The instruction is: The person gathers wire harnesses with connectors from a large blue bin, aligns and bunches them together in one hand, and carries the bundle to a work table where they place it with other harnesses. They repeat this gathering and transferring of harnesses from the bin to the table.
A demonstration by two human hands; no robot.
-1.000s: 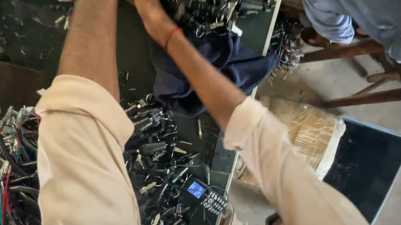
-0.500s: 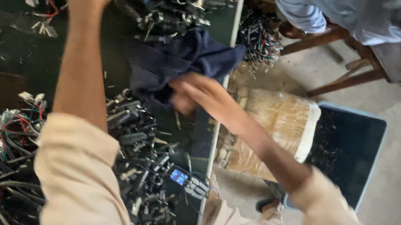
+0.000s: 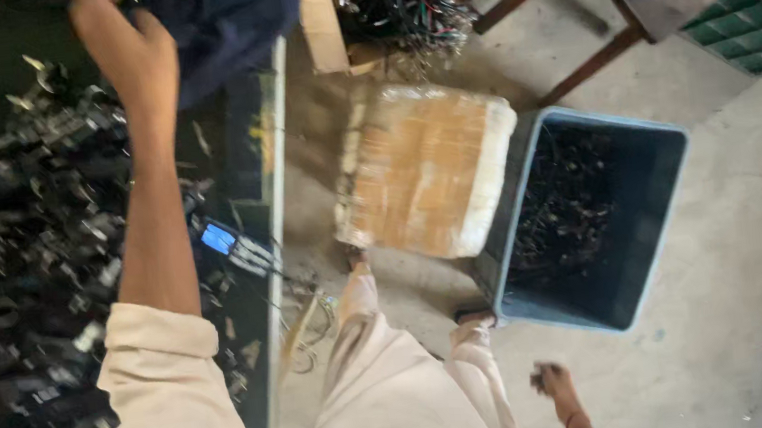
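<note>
I keep my left hand (image 3: 126,57) flat and steady at the far side of the dark bench (image 3: 251,162), fingers curled loosely against the navy cloth (image 3: 225,21); whether they actually pinch it, I cannot tell through the blur. My right hand (image 3: 551,380) hangs low beside my leg, half-closed and seemingly empty, near the blue bin (image 3: 591,209). The cloth lies bunched and rumpled at the bench's top edge, beside the heaped black cable parts (image 3: 11,237).
</note>
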